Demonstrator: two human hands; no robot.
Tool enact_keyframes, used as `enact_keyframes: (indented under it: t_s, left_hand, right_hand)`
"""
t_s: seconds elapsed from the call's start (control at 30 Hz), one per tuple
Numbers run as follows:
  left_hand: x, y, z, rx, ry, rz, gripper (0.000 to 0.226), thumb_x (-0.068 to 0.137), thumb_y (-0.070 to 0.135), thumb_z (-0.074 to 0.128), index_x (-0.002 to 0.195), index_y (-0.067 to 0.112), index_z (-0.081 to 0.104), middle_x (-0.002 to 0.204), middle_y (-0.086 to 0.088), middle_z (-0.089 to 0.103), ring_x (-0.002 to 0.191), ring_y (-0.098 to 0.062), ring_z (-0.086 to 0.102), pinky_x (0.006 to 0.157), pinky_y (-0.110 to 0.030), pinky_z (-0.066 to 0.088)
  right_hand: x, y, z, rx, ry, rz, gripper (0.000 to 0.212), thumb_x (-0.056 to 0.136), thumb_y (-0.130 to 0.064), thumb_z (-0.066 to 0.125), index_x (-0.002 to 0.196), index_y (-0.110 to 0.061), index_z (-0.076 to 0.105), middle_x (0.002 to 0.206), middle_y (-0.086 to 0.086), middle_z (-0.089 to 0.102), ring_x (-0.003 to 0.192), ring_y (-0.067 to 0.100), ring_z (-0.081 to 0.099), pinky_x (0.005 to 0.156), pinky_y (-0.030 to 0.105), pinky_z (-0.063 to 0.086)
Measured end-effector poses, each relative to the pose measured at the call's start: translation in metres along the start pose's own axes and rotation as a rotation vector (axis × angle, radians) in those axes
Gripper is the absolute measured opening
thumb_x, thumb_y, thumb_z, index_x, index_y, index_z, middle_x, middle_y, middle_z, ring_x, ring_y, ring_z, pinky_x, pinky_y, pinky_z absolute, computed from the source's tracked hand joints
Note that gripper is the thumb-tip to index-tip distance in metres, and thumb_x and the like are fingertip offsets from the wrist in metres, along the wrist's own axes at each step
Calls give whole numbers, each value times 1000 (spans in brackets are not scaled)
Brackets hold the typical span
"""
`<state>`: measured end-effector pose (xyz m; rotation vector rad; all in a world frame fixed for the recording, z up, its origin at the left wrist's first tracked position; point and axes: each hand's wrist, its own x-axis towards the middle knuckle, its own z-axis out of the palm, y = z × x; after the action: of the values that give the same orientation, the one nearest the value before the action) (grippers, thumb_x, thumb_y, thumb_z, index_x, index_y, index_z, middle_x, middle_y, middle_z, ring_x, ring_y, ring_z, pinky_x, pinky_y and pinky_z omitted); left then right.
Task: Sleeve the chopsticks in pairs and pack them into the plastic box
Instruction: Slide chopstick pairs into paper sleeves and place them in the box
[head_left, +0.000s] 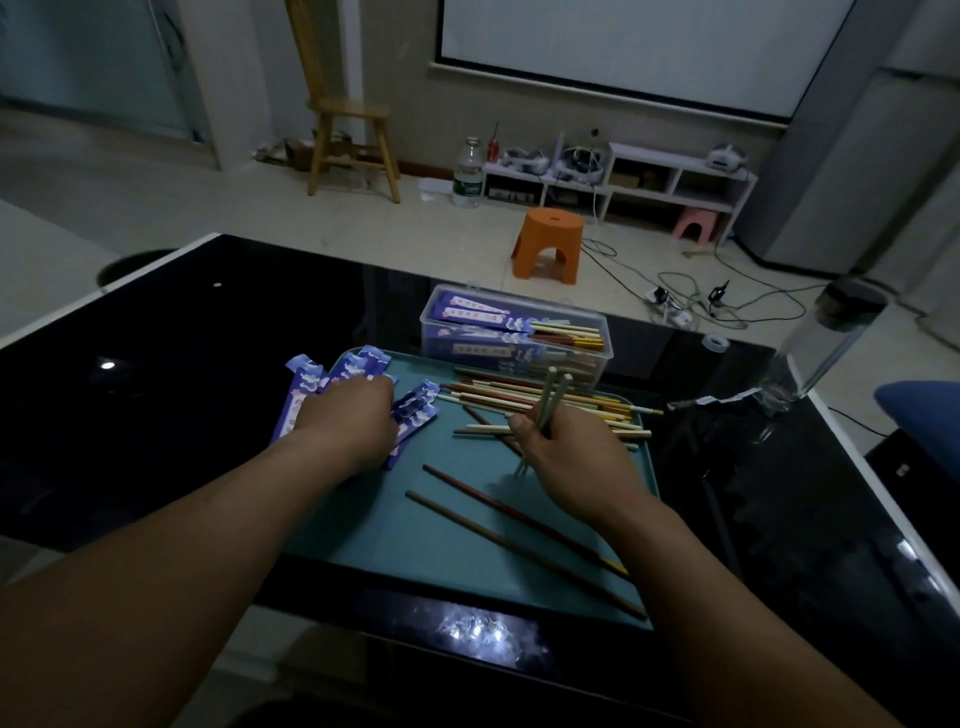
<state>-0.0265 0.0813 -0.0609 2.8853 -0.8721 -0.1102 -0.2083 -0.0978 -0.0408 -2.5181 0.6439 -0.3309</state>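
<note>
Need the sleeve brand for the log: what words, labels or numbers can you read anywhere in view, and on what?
No text is readable.
Sleeved pairs in the plastic box: white label strips, print too blurred.
Loose sleeves under the left hand: markings too small.
Water bottle on the floor: green label, too small.
</note>
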Motion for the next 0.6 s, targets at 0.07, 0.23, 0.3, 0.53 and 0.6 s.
enact_keyframes:
  t_s: [0.07,0.23,0.3,0.53,0.6]
  left_hand:
    - [1,1,0,6,17,6,15,97,40,53,99,26,49,122,-6,63,112,-31,59,81,-39,44]
    - [2,2,1,-16,47,8,25,102,47,45,101,26,60,118,-4,66,109,-30,61,79,-37,41]
    - [1,1,1,-50,25,9,30,101,51,44,106,28,63,119,-2,66,110,-28,61,87,-40,46]
    - [-1,4,3,-91,6,-3,30,99,51,50,116,31,66,124,-1,64,115,-29,60,89,-40,45]
    - [0,4,4,-74,16,2,30,98,51,51,113,29,64,121,-2,64,113,-29,60,86,-39,45]
  right_hand:
    - [0,1,0,-1,-1,2,40,105,-52,48,81,-23,64,74,-5,65,71,15,60,67,36,50]
    - [1,3,0,-9,-2,-4,43,105,-53,47,85,-20,66,76,-3,67,72,15,61,69,35,51]
    - [1,4,0,-5,-6,1,43,104,-53,47,87,-20,67,77,-3,68,73,15,62,70,35,52]
    - [0,5,2,-12,-12,0,41,104,-55,47,87,-23,67,78,-6,67,73,13,61,68,34,50]
    - [1,5,2,-16,-12,0,40,104,-55,48,86,-24,66,78,-7,67,74,13,62,68,34,50]
